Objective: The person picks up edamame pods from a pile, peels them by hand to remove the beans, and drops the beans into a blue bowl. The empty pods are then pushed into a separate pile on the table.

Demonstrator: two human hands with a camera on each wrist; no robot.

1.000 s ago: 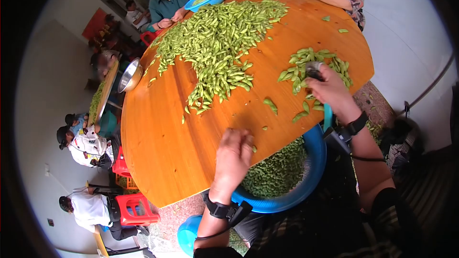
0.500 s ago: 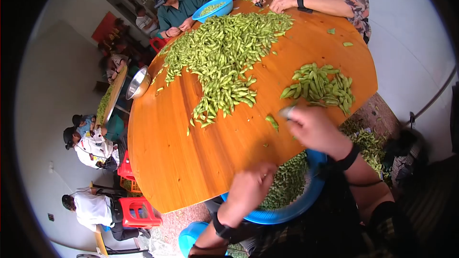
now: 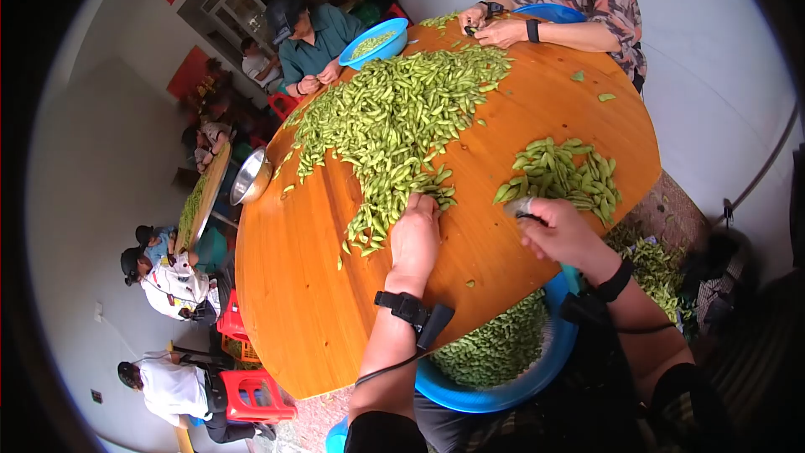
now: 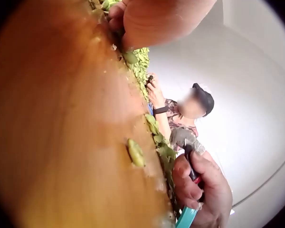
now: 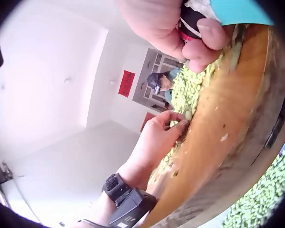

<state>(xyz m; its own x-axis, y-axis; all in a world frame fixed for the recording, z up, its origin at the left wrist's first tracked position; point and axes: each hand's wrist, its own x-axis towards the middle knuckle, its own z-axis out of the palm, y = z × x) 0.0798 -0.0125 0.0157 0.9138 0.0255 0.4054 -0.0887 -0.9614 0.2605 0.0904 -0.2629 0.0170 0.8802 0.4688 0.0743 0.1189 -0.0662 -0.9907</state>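
My left hand [image 3: 415, 239] reaches to the near edge of the big pile of green soybean pods [image 3: 402, 109] on the round wooden table. Its thumb and fingers pinch a pod [image 5: 188, 115] there. My right hand [image 3: 558, 235] grips a small black and red tool [image 4: 192, 164], with a grey wrapped piece [image 4: 183, 137] at its far end and a teal strip [image 4: 186, 217] hanging below the hand. It hovers just nearer me than the small pod heap [image 3: 570, 172]. The tool's exact kind cannot be made out.
A blue basin [image 3: 558, 361] of shelled beans sits below the table's near edge. Discarded pods [image 3: 650, 273] lie on the floor at right. Across the table, two people work beside a blue bowl [image 3: 377, 49]. A metal bowl [image 3: 251, 176] stands at the left rim.
My left hand has moved from above the basin at the near edge forward to the big pile. The right hand came back from the small heap toward me, then shifted slightly right.
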